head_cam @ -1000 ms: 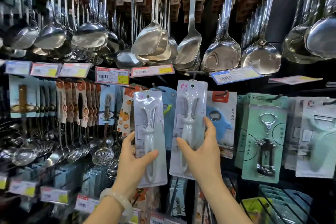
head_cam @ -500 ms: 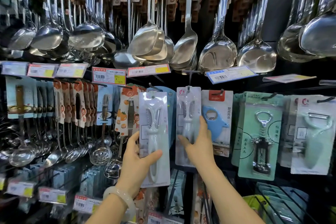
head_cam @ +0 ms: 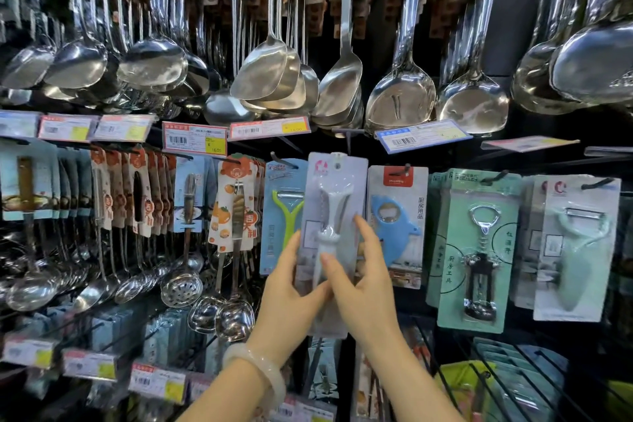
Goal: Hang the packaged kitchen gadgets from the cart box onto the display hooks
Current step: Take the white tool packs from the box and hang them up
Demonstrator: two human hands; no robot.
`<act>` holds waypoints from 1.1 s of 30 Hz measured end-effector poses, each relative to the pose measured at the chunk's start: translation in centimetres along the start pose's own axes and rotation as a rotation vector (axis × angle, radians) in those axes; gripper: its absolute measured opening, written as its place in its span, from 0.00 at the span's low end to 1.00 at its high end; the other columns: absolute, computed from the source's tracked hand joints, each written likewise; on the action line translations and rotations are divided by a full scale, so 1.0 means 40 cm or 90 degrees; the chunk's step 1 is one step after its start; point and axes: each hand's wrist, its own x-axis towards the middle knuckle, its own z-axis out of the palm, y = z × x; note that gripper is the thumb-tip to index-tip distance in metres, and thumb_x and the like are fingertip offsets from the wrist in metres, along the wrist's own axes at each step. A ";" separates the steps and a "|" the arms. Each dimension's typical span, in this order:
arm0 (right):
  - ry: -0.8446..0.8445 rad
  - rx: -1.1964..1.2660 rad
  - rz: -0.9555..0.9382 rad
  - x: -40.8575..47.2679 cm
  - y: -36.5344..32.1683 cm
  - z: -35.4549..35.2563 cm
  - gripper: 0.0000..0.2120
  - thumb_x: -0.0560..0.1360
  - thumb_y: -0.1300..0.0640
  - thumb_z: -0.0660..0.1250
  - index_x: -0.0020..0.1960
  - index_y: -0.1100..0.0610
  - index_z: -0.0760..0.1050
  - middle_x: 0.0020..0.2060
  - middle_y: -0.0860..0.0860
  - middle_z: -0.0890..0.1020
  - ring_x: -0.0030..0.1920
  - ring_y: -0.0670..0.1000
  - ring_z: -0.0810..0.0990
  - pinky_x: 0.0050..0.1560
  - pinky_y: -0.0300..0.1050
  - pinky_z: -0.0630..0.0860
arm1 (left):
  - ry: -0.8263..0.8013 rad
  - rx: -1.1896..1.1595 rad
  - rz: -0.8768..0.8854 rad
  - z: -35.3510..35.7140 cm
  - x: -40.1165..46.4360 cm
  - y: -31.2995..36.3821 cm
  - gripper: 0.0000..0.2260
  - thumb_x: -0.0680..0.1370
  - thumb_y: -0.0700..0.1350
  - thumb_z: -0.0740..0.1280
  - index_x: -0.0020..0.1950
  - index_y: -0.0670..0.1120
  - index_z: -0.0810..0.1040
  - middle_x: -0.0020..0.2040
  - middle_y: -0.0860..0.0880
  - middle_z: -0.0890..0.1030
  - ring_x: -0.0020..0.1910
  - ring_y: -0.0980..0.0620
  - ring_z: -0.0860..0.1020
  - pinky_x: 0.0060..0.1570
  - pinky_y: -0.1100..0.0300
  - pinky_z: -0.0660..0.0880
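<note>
A white kitchen gadget in a clear blister pack (head_cam: 334, 188) is held upright against the display, in the middle of the head view. Its hang hole sits just below a bare metal hook (head_cam: 348, 140). My left hand (head_cam: 291, 295), with a pale bangle on the wrist, grips the pack's lower left edge. My right hand (head_cam: 364, 284) holds its right side, thumb on the front. A second identical pack may hang behind it, but it is hidden.
A green peeler pack (head_cam: 282, 216) hangs to the left and a blue bottle-opener pack (head_cam: 397, 216) to the right, then a corkscrew pack (head_cam: 479, 250). Steel spatulas (head_cam: 400, 103) hang above. A wire cart basket (head_cam: 496, 387) is at the lower right.
My right hand put its pack onto the hook and let go. My left hand moved its pack right, up in front of that spot, and my right hand now grips it too.
</note>
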 end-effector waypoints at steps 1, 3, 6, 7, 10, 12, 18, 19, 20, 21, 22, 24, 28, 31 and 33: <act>0.004 0.005 -0.003 0.009 -0.006 -0.006 0.31 0.76 0.55 0.67 0.71 0.38 0.57 0.71 0.36 0.63 0.71 0.43 0.65 0.69 0.51 0.68 | -0.004 0.010 0.011 0.005 0.007 0.013 0.32 0.74 0.35 0.69 0.69 0.57 0.58 0.57 0.67 0.70 0.50 0.79 0.72 0.43 0.80 0.70; 0.002 -0.001 -0.005 0.028 -0.018 -0.014 0.31 0.76 0.55 0.66 0.73 0.41 0.56 0.70 0.35 0.61 0.72 0.40 0.61 0.71 0.48 0.64 | -0.018 0.029 0.018 0.013 0.025 0.029 0.33 0.75 0.36 0.68 0.72 0.56 0.56 0.60 0.64 0.70 0.52 0.75 0.72 0.42 0.81 0.69; 0.001 -0.013 0.015 0.048 -0.025 -0.024 0.31 0.76 0.54 0.66 0.74 0.46 0.57 0.70 0.38 0.62 0.71 0.39 0.59 0.70 0.41 0.61 | -0.033 0.038 0.014 0.015 0.047 0.024 0.36 0.74 0.38 0.70 0.76 0.52 0.54 0.69 0.56 0.69 0.64 0.63 0.70 0.51 0.74 0.72; -0.002 -0.018 0.020 0.050 -0.026 -0.027 0.31 0.76 0.54 0.66 0.74 0.46 0.57 0.70 0.38 0.63 0.70 0.38 0.59 0.69 0.39 0.60 | -0.034 0.046 0.013 0.014 0.050 0.020 0.36 0.74 0.39 0.70 0.76 0.52 0.54 0.69 0.56 0.70 0.65 0.62 0.70 0.53 0.72 0.72; -0.014 -0.042 0.038 0.052 -0.023 -0.029 0.30 0.76 0.53 0.66 0.75 0.48 0.57 0.68 0.38 0.63 0.68 0.37 0.58 0.68 0.37 0.60 | -0.041 0.059 0.006 0.012 0.050 0.016 0.36 0.74 0.39 0.70 0.76 0.52 0.56 0.68 0.57 0.70 0.65 0.63 0.71 0.56 0.71 0.72; -0.013 -0.054 0.043 0.056 -0.017 -0.028 0.30 0.76 0.53 0.66 0.75 0.48 0.57 0.70 0.40 0.64 0.70 0.40 0.60 0.70 0.42 0.62 | -0.043 0.072 -0.005 0.014 0.052 0.012 0.36 0.75 0.39 0.70 0.77 0.51 0.54 0.70 0.56 0.68 0.64 0.64 0.71 0.54 0.72 0.73; -0.030 -0.173 0.055 0.113 0.023 -0.021 0.30 0.78 0.52 0.63 0.76 0.49 0.54 0.74 0.47 0.61 0.74 0.48 0.58 0.71 0.45 0.58 | -0.082 0.179 -0.073 0.033 0.112 -0.011 0.35 0.78 0.43 0.65 0.78 0.48 0.47 0.72 0.50 0.64 0.69 0.54 0.66 0.62 0.64 0.65; -0.035 -0.202 0.061 0.125 0.035 -0.017 0.30 0.78 0.52 0.62 0.76 0.49 0.53 0.74 0.49 0.60 0.74 0.50 0.58 0.70 0.45 0.59 | -0.088 0.218 -0.084 0.037 0.128 -0.020 0.35 0.79 0.43 0.64 0.78 0.48 0.45 0.69 0.49 0.67 0.68 0.50 0.69 0.62 0.61 0.67; -0.042 -0.226 0.070 0.137 0.049 -0.013 0.30 0.79 0.51 0.61 0.76 0.49 0.52 0.74 0.50 0.60 0.73 0.51 0.59 0.70 0.46 0.59 | -0.092 0.254 -0.095 0.040 0.144 -0.031 0.35 0.79 0.43 0.63 0.78 0.48 0.44 0.66 0.49 0.68 0.66 0.47 0.71 0.62 0.57 0.70; -0.049 -0.245 0.082 0.147 0.061 -0.008 0.30 0.79 0.51 0.60 0.77 0.49 0.51 0.75 0.51 0.59 0.73 0.52 0.59 0.69 0.45 0.59 | -0.095 0.283 -0.101 0.045 0.161 -0.047 0.35 0.79 0.44 0.63 0.78 0.48 0.43 0.66 0.46 0.70 0.65 0.44 0.72 0.62 0.53 0.70; -0.055 -0.262 0.096 0.155 0.072 -0.005 0.30 0.80 0.50 0.59 0.77 0.48 0.49 0.74 0.52 0.59 0.73 0.53 0.59 0.68 0.46 0.60 | -0.098 0.309 -0.111 0.051 0.174 -0.057 0.35 0.79 0.44 0.63 0.78 0.48 0.43 0.66 0.42 0.71 0.66 0.41 0.71 0.63 0.49 0.70; -0.061 -0.297 0.130 0.172 0.086 0.000 0.30 0.80 0.49 0.57 0.77 0.45 0.46 0.73 0.55 0.59 0.71 0.56 0.61 0.66 0.48 0.61 | -0.093 0.342 -0.126 0.063 0.194 -0.069 0.36 0.79 0.45 0.63 0.78 0.47 0.42 0.70 0.38 0.67 0.69 0.40 0.67 0.66 0.49 0.67; -0.081 -0.364 0.181 0.188 0.106 0.007 0.30 0.81 0.48 0.54 0.76 0.42 0.41 0.67 0.58 0.64 0.64 0.59 0.70 0.60 0.50 0.68 | -0.066 0.389 -0.106 0.077 0.217 -0.083 0.33 0.78 0.40 0.64 0.77 0.44 0.50 0.71 0.37 0.66 0.67 0.39 0.68 0.64 0.52 0.67; -0.146 -0.431 0.172 0.149 0.129 -0.012 0.24 0.79 0.54 0.57 0.74 0.52 0.56 0.62 0.59 0.68 0.62 0.61 0.71 0.58 0.49 0.70 | -0.127 0.495 -0.141 0.075 0.196 -0.117 0.33 0.78 0.44 0.62 0.78 0.45 0.47 0.72 0.41 0.64 0.68 0.40 0.66 0.67 0.52 0.64; -0.186 -0.449 0.177 0.098 0.145 -0.034 0.18 0.78 0.59 0.59 0.67 0.58 0.66 0.61 0.59 0.69 0.62 0.61 0.71 0.59 0.50 0.71 | -0.153 0.585 -0.147 0.076 0.147 -0.132 0.31 0.76 0.47 0.61 0.77 0.47 0.52 0.70 0.42 0.65 0.65 0.40 0.67 0.64 0.51 0.67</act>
